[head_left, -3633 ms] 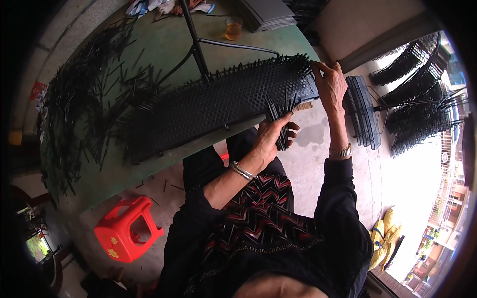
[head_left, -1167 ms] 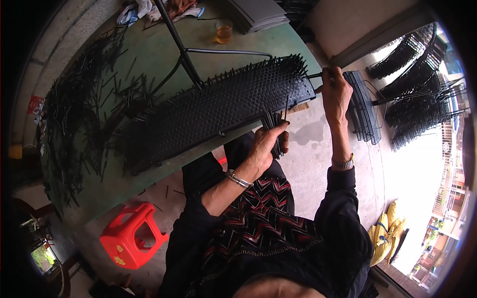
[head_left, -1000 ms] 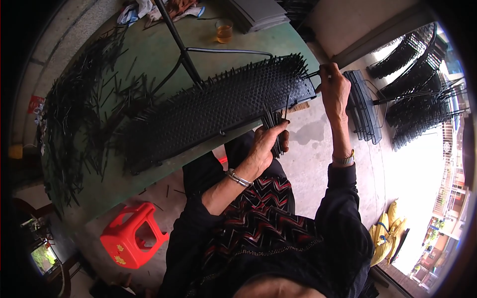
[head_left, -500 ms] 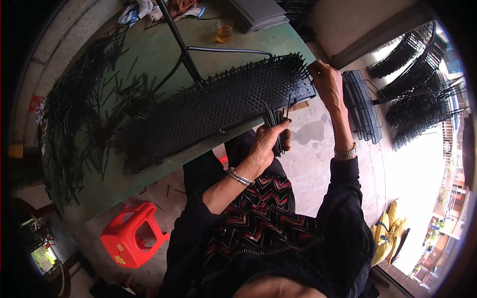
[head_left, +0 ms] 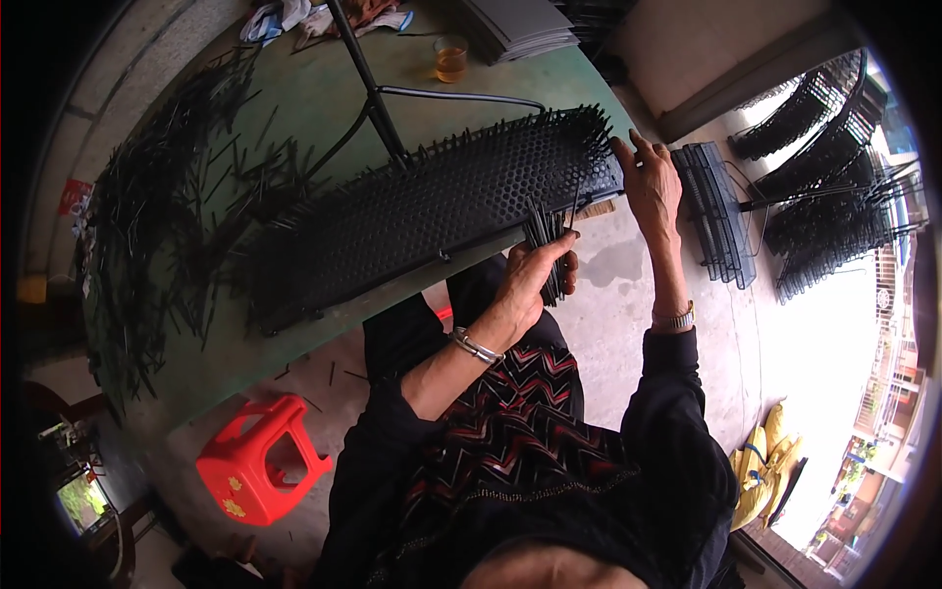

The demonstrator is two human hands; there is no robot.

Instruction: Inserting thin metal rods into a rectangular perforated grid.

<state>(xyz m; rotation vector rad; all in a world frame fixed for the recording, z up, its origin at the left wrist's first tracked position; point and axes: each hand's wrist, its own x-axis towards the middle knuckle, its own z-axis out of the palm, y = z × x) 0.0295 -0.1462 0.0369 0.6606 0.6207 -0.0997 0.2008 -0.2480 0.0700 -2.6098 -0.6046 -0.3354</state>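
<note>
A red plastic stool (head_left: 257, 471) stands on the floor (a glass of amber drink (head_left: 450, 61) sits farther off).

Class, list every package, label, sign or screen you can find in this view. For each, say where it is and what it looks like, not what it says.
Small lit screen: lower left edge, rectangular, greenish picture, dark frame.
Red printed label or wrapper: left edge of the green table, flat, red with pale marks.
Yellow pattern: on the red plastic stool, lower left.

Black perforated panel (head_left: 432, 211), black sticks (head_left: 546, 236), green table (head_left: 294, 98), red stool (head_left: 257, 471), red-black zigzag top (head_left: 510, 432).
</note>
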